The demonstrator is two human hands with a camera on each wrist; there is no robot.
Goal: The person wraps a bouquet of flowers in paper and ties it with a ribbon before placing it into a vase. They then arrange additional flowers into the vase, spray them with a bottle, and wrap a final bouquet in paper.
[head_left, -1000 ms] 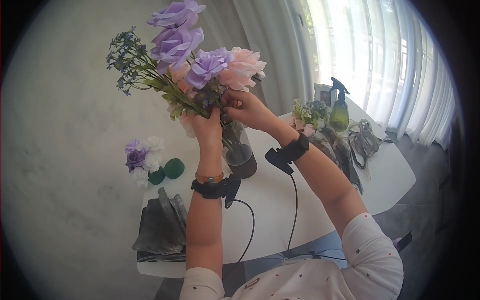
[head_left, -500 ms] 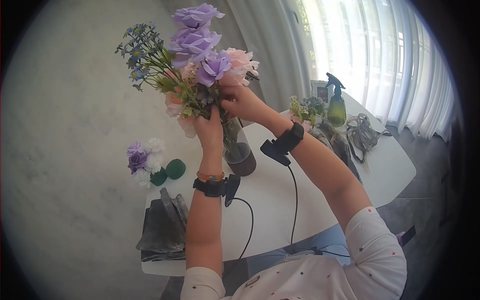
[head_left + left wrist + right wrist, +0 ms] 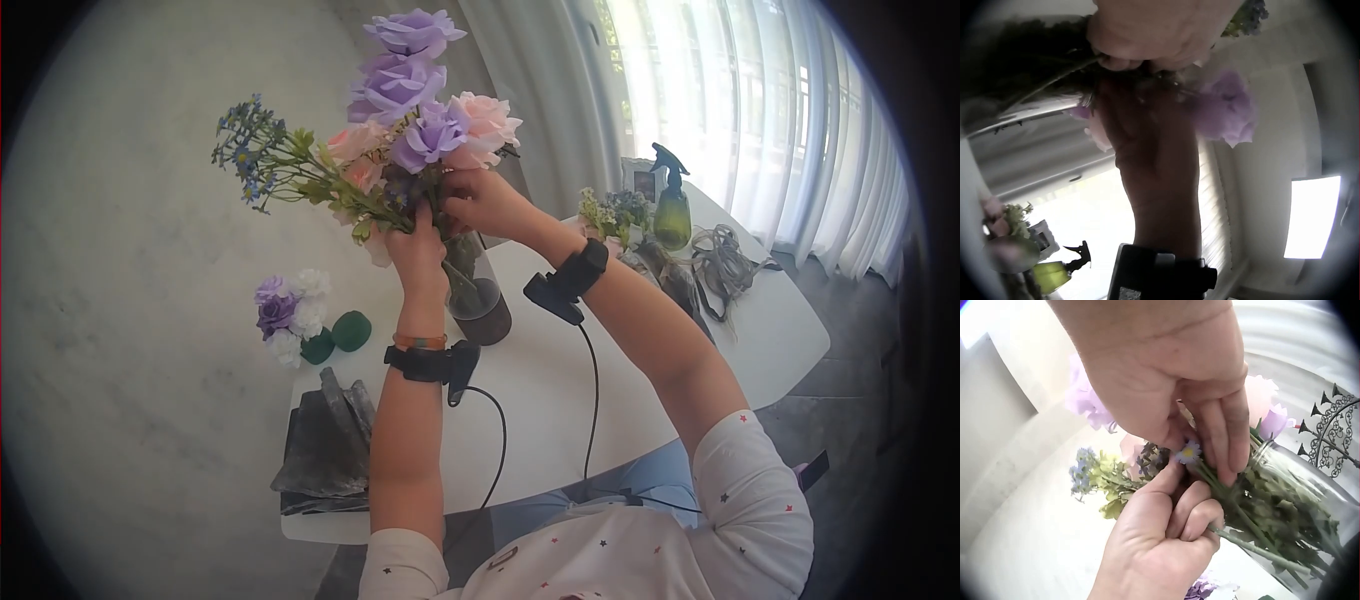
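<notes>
Above the glass vase (image 3: 480,310) the left hand (image 3: 418,262) curls its fingers round green stems of the bouquet; in the right wrist view this hand (image 3: 1163,540) grips a stem (image 3: 1266,552) that slants down beside the vase neck. The right hand (image 3: 495,208) touches the left one and has thumb and fingers closed on stems near a small blue daisy (image 3: 1189,452). Purple roses (image 3: 398,88), pink roses (image 3: 482,130) and a blue-flower spray (image 3: 245,160) spread above the hands. Leafy stems (image 3: 1282,515) stand inside the vase.
On the white table (image 3: 560,400) are purple and white flowers (image 3: 290,312), green foam pieces (image 3: 350,332) and grey wrapping (image 3: 325,450) at left. A spray bottle (image 3: 673,215), picture frame (image 3: 642,180), small bouquet (image 3: 615,215) and grey ribbon (image 3: 725,262) lie at right.
The purple roses have swung to the right and more upright. The blue spray went right, then tipped back lower and left. Both hands keep their grip near the vase mouth.
</notes>
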